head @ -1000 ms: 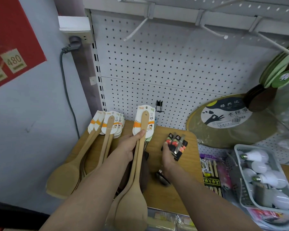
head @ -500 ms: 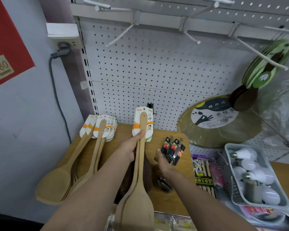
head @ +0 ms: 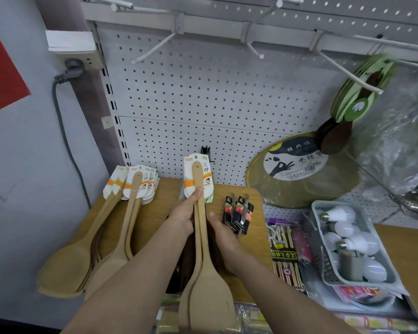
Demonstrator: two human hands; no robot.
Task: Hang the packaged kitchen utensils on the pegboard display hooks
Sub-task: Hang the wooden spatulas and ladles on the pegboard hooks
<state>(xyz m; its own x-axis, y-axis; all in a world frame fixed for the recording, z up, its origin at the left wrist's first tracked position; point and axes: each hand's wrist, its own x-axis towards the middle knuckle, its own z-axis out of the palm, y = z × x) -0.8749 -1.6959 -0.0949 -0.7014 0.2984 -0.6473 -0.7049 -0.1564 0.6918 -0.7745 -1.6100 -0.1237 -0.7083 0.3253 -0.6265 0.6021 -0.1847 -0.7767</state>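
The left hand [head: 184,214] has its grip clamped on a bundle of wooden spatulas [head: 200,237], card tops up, probably so their holes can meet a hook [head: 152,48] on the pegboard [head: 215,92]. The right hand [head: 223,233] rests just beside the handles, fingers relaxed, holding nothing, above the desk [head: 253,201].

Round mat label [head: 297,158] reads "福兴达" and "水饺帘".

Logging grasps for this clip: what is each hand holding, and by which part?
The left hand grips a bundle of wooden spatulas by the upper handles, just below the label cards. The right hand is beside the handles; whether it grips cannot be told.
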